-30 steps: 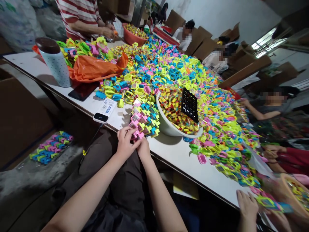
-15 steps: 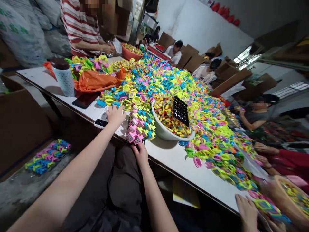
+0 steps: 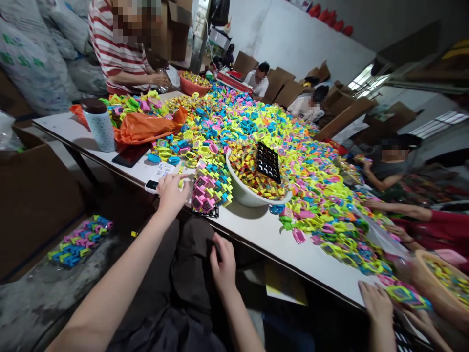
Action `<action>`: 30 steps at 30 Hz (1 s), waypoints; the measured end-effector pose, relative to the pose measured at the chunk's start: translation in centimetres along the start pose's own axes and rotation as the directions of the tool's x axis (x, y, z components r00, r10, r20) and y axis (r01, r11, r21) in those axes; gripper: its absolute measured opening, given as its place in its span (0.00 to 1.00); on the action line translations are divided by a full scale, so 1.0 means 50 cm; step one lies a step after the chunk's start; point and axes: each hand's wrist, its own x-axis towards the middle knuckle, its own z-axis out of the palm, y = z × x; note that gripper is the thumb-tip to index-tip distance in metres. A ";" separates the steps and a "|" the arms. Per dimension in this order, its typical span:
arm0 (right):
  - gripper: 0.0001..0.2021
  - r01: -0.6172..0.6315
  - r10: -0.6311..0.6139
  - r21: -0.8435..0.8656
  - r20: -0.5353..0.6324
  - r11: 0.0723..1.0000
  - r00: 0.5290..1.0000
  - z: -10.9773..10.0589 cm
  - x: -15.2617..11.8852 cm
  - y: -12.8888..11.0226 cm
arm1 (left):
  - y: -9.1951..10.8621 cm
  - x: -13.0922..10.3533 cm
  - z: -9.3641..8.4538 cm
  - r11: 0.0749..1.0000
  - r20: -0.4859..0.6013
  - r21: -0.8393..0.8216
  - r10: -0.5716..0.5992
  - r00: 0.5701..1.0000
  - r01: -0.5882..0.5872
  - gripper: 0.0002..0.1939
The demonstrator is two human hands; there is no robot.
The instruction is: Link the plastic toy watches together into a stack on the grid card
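Note:
My left hand (image 3: 172, 195) is over the table's near edge, its fingers curled round a small yellow piece (image 3: 181, 183) that shows at the fingertips. Just right of it stands a block of pink, blue and yellow toy watches (image 3: 208, 186), set in rows on a black grid tray (image 3: 209, 212) whose edge juts past the table edge. My right hand (image 3: 224, 261) hovers above my lap, thumb and fingers apart, with nothing visible in it. A phone and a paper label (image 3: 161, 171) lie beside my left hand.
A white basin (image 3: 252, 195) of small wrapped pieces holds another black grid tray (image 3: 268, 162). Loose toy watches (image 3: 311, 195) heap across the table. A tumbler (image 3: 98, 127), dark phone (image 3: 132, 154) and orange bag (image 3: 146, 127) are at left. A co-worker's hand (image 3: 377, 298) rests on the near right edge.
My right hand has let go of the watch tray's near edge and dropped back over my lap. My left hand has curled its fingers, and a yellow piece now shows there.

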 end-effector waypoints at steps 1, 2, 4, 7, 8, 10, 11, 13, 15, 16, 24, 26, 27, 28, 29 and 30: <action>0.22 0.022 -0.022 -0.018 -0.024 1.000 0.999 -0.004 0.015 -0.008 | 0.016 -0.036 -0.032 0.999 -0.003 -0.027 0.041 0.999 -0.041 0.12; 0.24 0.039 -0.041 -0.036 -0.047 0.999 0.998 -0.008 0.033 -0.018 | 0.031 -0.071 -0.064 0.996 -0.005 -0.048 0.077 0.997 -0.077 0.12; 0.28 0.072 -0.078 -0.059 -0.104 0.996 0.992 -0.014 0.068 -0.039 | 0.056 -0.136 -0.124 0.984 0.090 -0.099 0.155 0.984 -0.146 0.11; 0.27 0.170 -0.176 -0.059 -0.135 0.984 0.975 -0.019 0.108 -0.063 | 0.079 -0.198 -0.187 0.958 0.374 -0.238 0.243 0.895 -0.161 0.11; 0.26 0.206 -0.210 -0.047 -0.111 0.978 0.972 -0.019 0.116 -0.068 | 0.084 -0.207 -0.198 0.951 0.464 -0.278 0.253 0.849 -0.131 0.11; 0.21 0.261 -0.262 -0.006 -0.029 0.965 0.965 -0.017 0.124 -0.072 | 0.090 -0.212 -0.208 0.943 0.581 -0.328 0.253 0.773 -0.062 0.12; 0.19 0.273 -0.273 0.008 0.006 0.962 0.962 -0.017 0.124 -0.073 | 0.092 -0.211 -0.206 0.939 0.604 -0.341 0.252 0.756 -0.040 0.13; 0.17 0.268 -0.268 -0.003 0.051 0.963 0.962 -0.017 0.117 -0.072 | 0.095 -0.206 -0.195 0.931 0.612 -0.365 0.259 0.747 -0.024 0.13; 0.17 0.253 -0.247 -0.051 0.097 0.966 0.964 -0.018 0.105 -0.069 | 0.096 -0.203 -0.179 0.921 0.605 -0.388 0.277 0.746 -0.028 0.14; 0.18 0.250 -0.239 -0.066 0.131 0.966 0.962 -0.019 0.099 -0.067 | 0.097 -0.203 -0.171 0.917 0.605 -0.397 0.287 0.742 -0.031 0.14; 0.09 0.069 -0.095 0.206 0.123 0.976 0.988 -0.009 0.083 -0.011 | 0.075 -0.185 -0.118 0.885 0.480 -0.463 0.300 0.825 -0.053 0.19; 0.08 -0.079 0.069 0.252 0.048 0.964 0.996 0.000 0.099 0.018 | 0.037 -0.156 -0.082 0.908 0.323 -0.412 0.227 0.919 -0.080 0.18; 0.08 -0.125 0.126 0.273 0.015 0.954 0.992 0.006 0.109 0.035 | 0.013 -0.141 -0.058 0.933 0.249 -0.351 0.172 0.953 -0.077 0.16; 0.09 -0.148 0.155 0.286 -0.003 0.947 0.988 0.014 0.120 0.051 | -0.012 -0.127 -0.034 0.959 0.215 -0.276 0.118 0.969 -0.055 0.14; 0.10 -0.154 0.162 0.293 -0.004 0.944 0.987 0.022 0.130 0.067 | -0.036 -0.115 -0.009 0.979 0.225 -0.205 0.069 0.972 -0.022 0.13; 0.10 -0.155 0.161 0.296 0.005 0.943 0.987 0.032 0.141 0.082 | -0.057 -0.105 0.014 0.991 0.256 -0.134 0.023 0.966 0.012 0.12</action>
